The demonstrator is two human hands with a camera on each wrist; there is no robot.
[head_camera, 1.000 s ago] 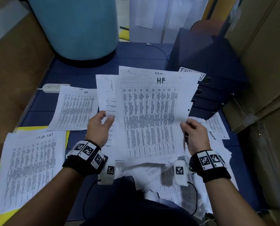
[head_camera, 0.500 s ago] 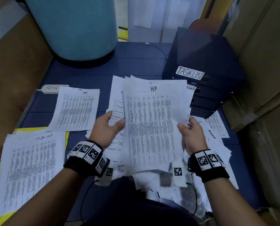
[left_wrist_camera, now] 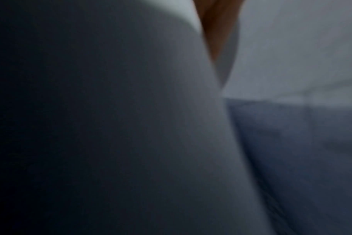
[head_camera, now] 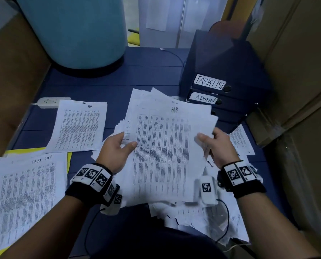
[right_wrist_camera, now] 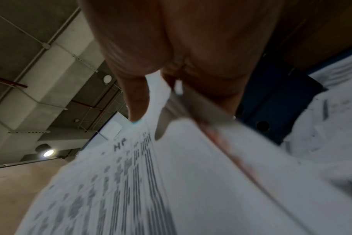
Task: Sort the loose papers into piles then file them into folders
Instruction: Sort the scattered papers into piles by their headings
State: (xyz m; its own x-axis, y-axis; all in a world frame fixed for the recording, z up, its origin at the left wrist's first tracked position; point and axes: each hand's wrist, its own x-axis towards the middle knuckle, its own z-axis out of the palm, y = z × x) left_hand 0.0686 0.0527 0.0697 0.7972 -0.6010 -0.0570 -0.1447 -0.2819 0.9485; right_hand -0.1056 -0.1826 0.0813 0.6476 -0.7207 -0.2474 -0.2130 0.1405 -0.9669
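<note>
held papers lowered, admin label now uncovered

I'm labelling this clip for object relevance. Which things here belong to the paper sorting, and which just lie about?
Job:
held stack
left hand
right hand
HR pile
task list pile
TASKLIST folder
ADMIN folder

Lying about:
power strip
blue cylinder

Papers around the hands on the tabletop

HR pile and task-list pile lie left of the hands; stacked folders beyond-right.
</note>
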